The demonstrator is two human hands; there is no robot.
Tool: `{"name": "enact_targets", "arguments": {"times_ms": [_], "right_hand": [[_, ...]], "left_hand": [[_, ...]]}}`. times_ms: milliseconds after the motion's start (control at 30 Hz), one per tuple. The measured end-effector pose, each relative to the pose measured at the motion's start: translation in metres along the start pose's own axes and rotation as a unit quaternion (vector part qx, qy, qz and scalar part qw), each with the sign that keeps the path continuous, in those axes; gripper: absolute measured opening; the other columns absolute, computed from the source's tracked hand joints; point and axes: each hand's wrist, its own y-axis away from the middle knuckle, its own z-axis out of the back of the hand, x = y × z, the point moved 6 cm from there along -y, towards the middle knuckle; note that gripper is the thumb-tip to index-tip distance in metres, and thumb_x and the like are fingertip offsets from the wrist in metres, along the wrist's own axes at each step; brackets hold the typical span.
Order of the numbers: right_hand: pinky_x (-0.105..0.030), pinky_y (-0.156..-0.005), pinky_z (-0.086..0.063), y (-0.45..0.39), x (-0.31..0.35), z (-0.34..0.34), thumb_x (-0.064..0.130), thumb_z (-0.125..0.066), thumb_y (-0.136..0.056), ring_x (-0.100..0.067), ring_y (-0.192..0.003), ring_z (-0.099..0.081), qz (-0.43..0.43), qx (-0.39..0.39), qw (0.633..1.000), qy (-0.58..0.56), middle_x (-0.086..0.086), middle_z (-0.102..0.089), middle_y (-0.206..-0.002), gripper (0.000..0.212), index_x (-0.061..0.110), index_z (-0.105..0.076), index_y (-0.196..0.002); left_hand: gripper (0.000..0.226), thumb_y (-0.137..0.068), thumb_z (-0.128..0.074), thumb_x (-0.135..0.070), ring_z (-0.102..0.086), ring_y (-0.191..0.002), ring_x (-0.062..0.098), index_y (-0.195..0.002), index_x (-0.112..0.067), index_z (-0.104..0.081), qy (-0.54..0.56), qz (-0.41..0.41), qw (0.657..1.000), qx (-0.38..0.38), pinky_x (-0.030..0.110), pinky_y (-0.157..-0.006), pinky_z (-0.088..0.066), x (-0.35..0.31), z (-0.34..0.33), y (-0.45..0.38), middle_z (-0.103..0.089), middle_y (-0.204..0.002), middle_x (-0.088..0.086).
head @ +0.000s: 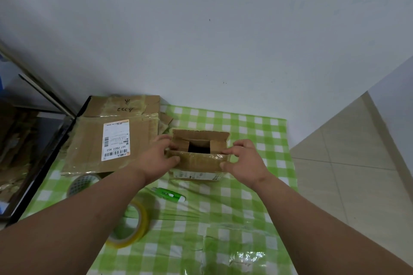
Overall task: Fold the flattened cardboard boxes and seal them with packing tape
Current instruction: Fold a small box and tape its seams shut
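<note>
I see a small brown cardboard box [199,154] standing near the middle of the bench [234,219], toward its far edge by the white wall [223,29]. Its top is only partly closed: the two short side flaps are folded inward, leaving a dark square gap between them, the far flap stands up, and the near flap, glossy with old clear tape, leans inward. A white label shows on its front face, low down.

My left hand [161,158] grips the box's left end, fingers curled over the top edge and thumb on the near flap. My right hand [243,158] pinches the right end of that near flap, fingertips on top, thumb on the front.

Left of the box, touching my left hand's side, lies a stack of flattened cardboard boxes [116,136] with a white shipping label [115,140]. Nearer me lie a green cutter [168,194], a yellow-tinted tape roll [131,225] under my left forearm, and another tape roll [83,183] at the stack's near edge. A green-and-white checked cloth covers the bench.
</note>
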Motion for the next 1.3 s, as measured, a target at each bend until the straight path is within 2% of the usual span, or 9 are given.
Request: {"name": "enact_targets", "arguments": {"times_ms": [100,233,333,467,567,700,900,1133,1300], "right_hand": [[-0.024,-0.075,-0.05,-0.002,-0.007,0.001,0.022,-0.08,-0.08,-0.014,-0.092,-0.063,-0.027,-0.024,0.997,-0.075,0.009,-0.048,-0.126,0.062,0.026,-0.042,-0.129],[-0.022,-0.071,-0.053,-0.005,-0.005,-0.005,0.011,-0.075,-0.083,-0.016,-0.079,-0.069,-0.003,0.02,0.994,-0.104,0.012,-0.04,-0.132,0.101,0.048,-0.009,-0.151],[-0.017,-0.065,-0.051,-0.007,-0.003,-0.004,0.012,-0.074,-0.084,-0.012,-0.077,-0.068,0.004,0.026,0.996,-0.084,0.006,-0.048,-0.127,0.089,0.05,-0.024,-0.146],[-0.019,-0.066,-0.048,-0.007,-0.004,-0.005,0.017,-0.074,-0.084,-0.006,-0.078,-0.062,0.024,-0.007,0.999,-0.045,0.004,-0.052,-0.122,0.043,0.039,-0.054,-0.115],[-0.019,-0.076,-0.047,-0.003,-0.004,-0.005,0.025,-0.071,-0.087,-0.009,-0.095,-0.063,0.048,-0.021,0.999,0.009,0.006,-0.048,-0.129,0.039,0.032,-0.058,-0.124],[-0.041,-0.113,-0.035,0.001,0.003,-0.013,0.037,-0.052,-0.097,-0.022,-0.142,-0.031,0.125,0.01,0.979,0.159,0.006,-0.021,-0.161,0.056,0.038,-0.034,-0.15],[-0.046,-0.121,-0.015,0.002,0.006,-0.023,0.064,-0.042,-0.09,-0.02,-0.15,-0.009,0.14,0.027,0.954,0.264,0.007,-0.007,-0.165,0.071,0.038,-0.022,-0.154],[-0.045,-0.121,-0.009,0.001,0.014,-0.025,0.059,-0.041,-0.092,-0.016,-0.151,-0.008,0.175,0.023,0.932,0.316,0.011,-0.013,-0.164,0.068,0.03,-0.028,-0.153],[-0.048,-0.115,-0.023,0.006,0.022,-0.028,0.06,-0.046,-0.085,-0.023,-0.142,-0.021,0.181,0.014,0.933,0.309,0.005,-0.027,-0.156,0.068,0.039,-0.027,-0.147]], "left_hand": [[0.057,-0.086,-0.074,-0.014,-0.059,-0.102,0.016,-0.129,-0.031,-0.04,0.062,0.001,0.998,-0.032,0.04,-0.087,-0.054,0.004,0.0,-0.003,-0.05,-0.126,-0.004],[0.09,-0.081,-0.08,-0.017,-0.056,-0.1,0.008,-0.144,-0.042,-0.021,0.054,-0.022,0.997,-0.059,0.033,-0.082,-0.052,0.004,-0.001,-0.007,-0.045,-0.126,-0.009],[0.092,-0.081,-0.08,-0.019,-0.061,-0.102,0.018,-0.144,-0.055,-0.024,0.024,-0.029,0.998,-0.051,0.043,-0.091,-0.054,0.002,0.001,-0.009,-0.048,-0.131,-0.005],[0.049,-0.086,-0.074,-0.03,-0.051,-0.127,0.025,-0.133,-0.031,-0.06,-0.07,-0.049,0.995,-0.052,0.039,-0.107,-0.043,0.001,0.0,-0.011,-0.041,-0.147,-0.001],[0.045,-0.09,-0.071,-0.032,-0.03,-0.145,0.021,-0.134,-0.027,-0.061,-0.098,-0.056,0.992,-0.051,0.033,-0.115,-0.029,0.001,-0.004,-0.008,-0.019,-0.163,-0.004],[0.063,-0.094,-0.059,-0.046,-0.019,-0.149,0.018,-0.15,-0.026,-0.04,-0.175,-0.095,0.98,0.002,0.033,-0.115,-0.024,-0.004,-0.008,-0.006,-0.003,-0.165,-0.013],[0.087,-0.095,-0.044,-0.061,-0.013,-0.149,0.018,-0.156,-0.031,0.011,-0.344,-0.092,0.931,0.076,0.039,-0.117,-0.023,0.008,-0.014,-0.006,0.033,-0.149,-0.025],[0.084,-0.096,-0.039,-0.062,-0.001,-0.15,0.02,-0.158,-0.025,0.004,-0.411,-0.114,0.903,0.055,0.042,-0.12,-0.014,0.002,-0.014,-0.005,0.018,-0.163,-0.012],[0.081,-0.096,-0.047,-0.055,-0.011,-0.145,0.02,-0.158,-0.027,-0.004,-0.384,-0.149,0.911,0.037,0.037,-0.119,-0.017,-0.004,-0.013,0.002,-0.005,-0.161,-0.005]]}}
